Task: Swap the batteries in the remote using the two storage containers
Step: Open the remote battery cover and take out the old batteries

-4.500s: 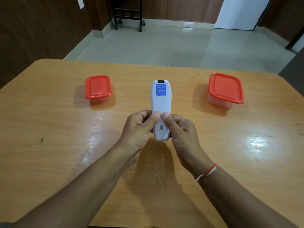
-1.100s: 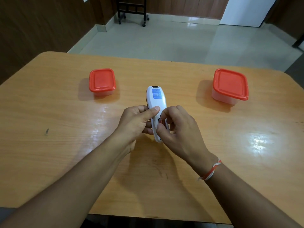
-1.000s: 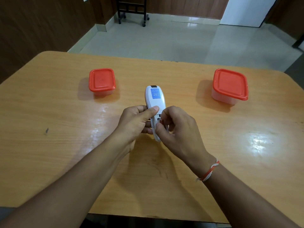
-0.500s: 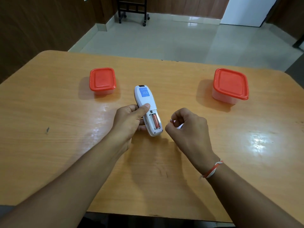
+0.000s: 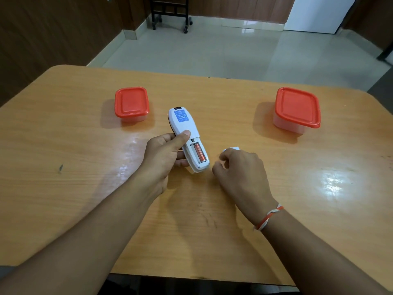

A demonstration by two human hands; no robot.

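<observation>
My left hand (image 5: 163, 155) grips a white remote (image 5: 184, 126) back side up above the table's middle, thumb on its back. Its battery compartment lies uncovered, and an orange battery (image 5: 200, 152) shows inside. My right hand (image 5: 240, 170) is low over the table just right of the remote, fingers curled around the white battery cover (image 5: 230, 149), which mostly hides under the knuckles. A small container with a red lid (image 5: 131, 103) stands at the far left. A larger container with a red lid (image 5: 296, 108) stands at the far right. Both lids are on.
The wooden table (image 5: 63, 167) has rounded corners; its near edge runs just under my forearms. Beyond the far edge is tiled floor, with a black wheeled stand (image 5: 170, 11) against the back wall.
The cover came off the remote's back and my right hand carried it right and down toward the table. My left hand swung the remote slightly left, baring the orange battery.
</observation>
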